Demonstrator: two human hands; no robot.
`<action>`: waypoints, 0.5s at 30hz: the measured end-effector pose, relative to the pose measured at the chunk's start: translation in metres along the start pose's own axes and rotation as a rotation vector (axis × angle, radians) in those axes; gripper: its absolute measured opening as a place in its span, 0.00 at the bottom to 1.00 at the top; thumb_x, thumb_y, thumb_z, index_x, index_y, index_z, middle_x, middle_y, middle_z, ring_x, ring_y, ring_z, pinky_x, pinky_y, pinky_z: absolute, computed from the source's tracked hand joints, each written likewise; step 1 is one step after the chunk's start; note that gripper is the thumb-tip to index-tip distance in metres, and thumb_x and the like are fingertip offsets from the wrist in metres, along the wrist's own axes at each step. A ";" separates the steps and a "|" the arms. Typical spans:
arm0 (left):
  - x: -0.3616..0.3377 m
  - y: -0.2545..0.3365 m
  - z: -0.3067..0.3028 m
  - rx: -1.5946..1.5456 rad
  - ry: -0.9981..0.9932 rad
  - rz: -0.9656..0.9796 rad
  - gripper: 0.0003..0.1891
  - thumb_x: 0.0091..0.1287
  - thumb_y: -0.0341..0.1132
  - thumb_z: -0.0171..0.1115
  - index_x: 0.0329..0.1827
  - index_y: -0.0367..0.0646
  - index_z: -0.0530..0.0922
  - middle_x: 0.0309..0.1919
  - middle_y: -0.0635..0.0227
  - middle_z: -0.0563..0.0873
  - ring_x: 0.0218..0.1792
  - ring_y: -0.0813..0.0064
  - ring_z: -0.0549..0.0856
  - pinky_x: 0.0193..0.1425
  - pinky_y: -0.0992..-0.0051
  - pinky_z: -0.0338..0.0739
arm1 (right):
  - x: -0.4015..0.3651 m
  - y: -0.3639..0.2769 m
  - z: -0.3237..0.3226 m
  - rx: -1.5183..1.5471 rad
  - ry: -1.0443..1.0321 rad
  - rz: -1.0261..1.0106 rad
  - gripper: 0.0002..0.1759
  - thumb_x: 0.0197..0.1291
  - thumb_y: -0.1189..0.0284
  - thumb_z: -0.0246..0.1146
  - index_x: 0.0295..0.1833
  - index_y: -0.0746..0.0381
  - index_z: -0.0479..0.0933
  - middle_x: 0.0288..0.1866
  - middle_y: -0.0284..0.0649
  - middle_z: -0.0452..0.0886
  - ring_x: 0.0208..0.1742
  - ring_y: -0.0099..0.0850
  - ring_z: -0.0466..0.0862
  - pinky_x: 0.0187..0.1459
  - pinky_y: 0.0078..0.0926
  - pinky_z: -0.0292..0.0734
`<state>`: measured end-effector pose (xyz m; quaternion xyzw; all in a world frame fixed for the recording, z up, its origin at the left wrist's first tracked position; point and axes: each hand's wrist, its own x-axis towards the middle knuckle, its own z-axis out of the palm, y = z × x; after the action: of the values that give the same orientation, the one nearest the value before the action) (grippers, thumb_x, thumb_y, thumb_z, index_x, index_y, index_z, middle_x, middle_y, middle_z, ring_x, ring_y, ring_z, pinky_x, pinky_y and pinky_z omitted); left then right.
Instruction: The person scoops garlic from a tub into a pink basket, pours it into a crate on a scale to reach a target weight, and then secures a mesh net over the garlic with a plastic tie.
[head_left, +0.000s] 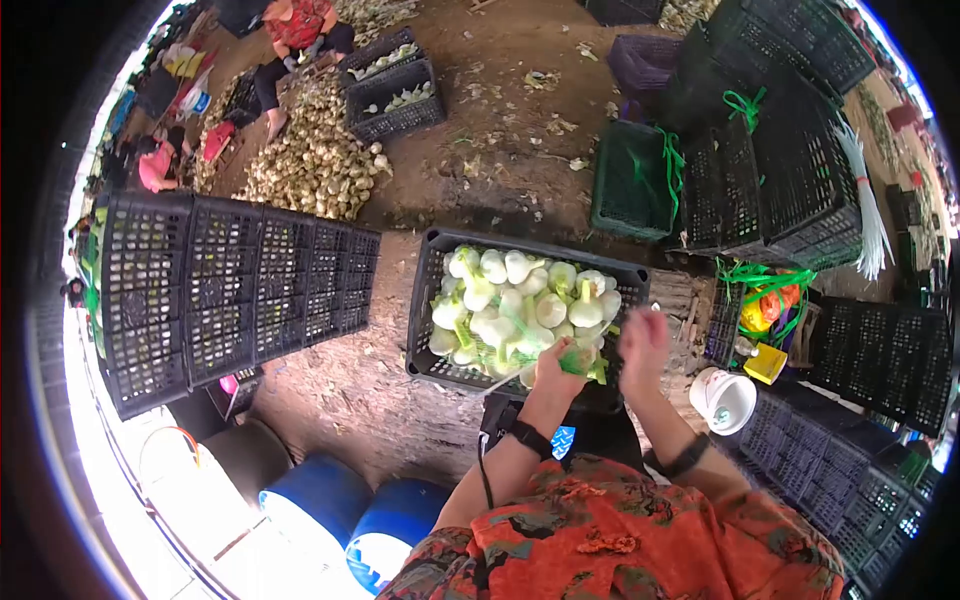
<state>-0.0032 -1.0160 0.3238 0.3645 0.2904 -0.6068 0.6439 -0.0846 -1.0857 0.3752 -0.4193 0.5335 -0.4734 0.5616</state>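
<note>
Large white garlic bulbs (pixel 515 300) with short green stems lie in a black plastic crate (pixel 427 290) in front of me. Thin green netting, apparently a mesh bag (pixel 575 358), covers at least some of them. My left hand (pixel 560 375) is closed around the bunched netting at the crate's near edge. From this hand a thin pale strip (pixel 508 380) sticks out to the left. My right hand (pixel 643 345) is raised just to the right, apart from the netting and over the crate's right corner. Motion smears its fingers, so what they hold cannot be made out.
Stacked black crates (pixel 225 290) stand left, more crates (pixel 770 190) right, with a bundle of white strips (pixel 865 205) hanging there. A white bucket (pixel 722 400) sits right, blue barrels (pixel 400 520) behind left. Beyond, a person (pixel 300 25) sits by a garlic heap (pixel 310 150).
</note>
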 end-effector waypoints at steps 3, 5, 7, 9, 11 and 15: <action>0.036 -0.008 -0.025 -0.216 0.220 -0.160 0.10 0.70 0.34 0.49 0.50 0.42 0.74 0.41 0.66 0.81 0.41 0.69 0.79 0.47 0.70 0.76 | -0.052 0.050 -0.067 0.002 -0.313 0.878 0.05 0.56 0.77 0.61 0.36 0.58 0.72 0.21 0.27 0.69 0.21 0.15 0.70 0.16 0.17 0.61; 0.041 -0.009 -0.030 -0.205 0.235 -0.161 0.09 0.71 0.35 0.49 0.47 0.42 0.75 0.38 0.67 0.81 0.39 0.69 0.79 0.44 0.70 0.76 | -0.089 0.078 -0.044 -0.066 -0.728 0.783 0.05 0.60 0.71 0.61 0.40 0.59 0.74 0.24 0.27 0.74 0.19 0.18 0.70 0.21 0.16 0.66; 0.040 -0.010 -0.031 -0.249 0.237 -0.131 0.08 0.70 0.35 0.51 0.44 0.42 0.77 0.34 0.65 0.80 0.37 0.67 0.79 0.43 0.69 0.76 | -0.107 0.100 0.012 0.348 -0.638 0.870 0.20 0.59 0.64 0.65 0.55 0.61 0.74 0.39 0.31 0.78 0.38 0.21 0.78 0.34 0.22 0.75; 0.037 -0.011 -0.029 -0.251 0.237 -0.127 0.07 0.69 0.34 0.52 0.42 0.42 0.77 0.33 0.64 0.80 0.36 0.66 0.79 0.43 0.68 0.77 | -0.112 0.118 0.037 0.431 -0.628 0.979 0.20 0.59 0.64 0.65 0.55 0.61 0.74 0.39 0.32 0.78 0.39 0.22 0.78 0.34 0.23 0.75; 0.032 -0.008 -0.023 -0.298 0.243 -0.128 0.07 0.68 0.34 0.53 0.41 0.42 0.77 0.34 0.63 0.80 0.37 0.68 0.79 0.41 0.69 0.77 | -0.113 0.130 0.046 0.416 -0.623 1.008 0.20 0.59 0.65 0.65 0.54 0.61 0.74 0.39 0.32 0.78 0.39 0.22 0.79 0.35 0.23 0.75; 0.070 -0.018 -0.101 0.572 -0.172 0.351 0.07 0.66 0.32 0.53 0.40 0.39 0.77 0.33 0.65 0.82 0.33 0.69 0.81 0.36 0.72 0.77 | -0.110 0.147 0.035 0.340 -0.622 1.049 0.19 0.59 0.65 0.65 0.54 0.62 0.74 0.39 0.33 0.78 0.41 0.22 0.79 0.36 0.23 0.76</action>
<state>-0.0075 -0.9732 0.2071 0.5220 -0.0141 -0.5721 0.6325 -0.0350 -0.9501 0.2572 -0.1249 0.3974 -0.0695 0.9065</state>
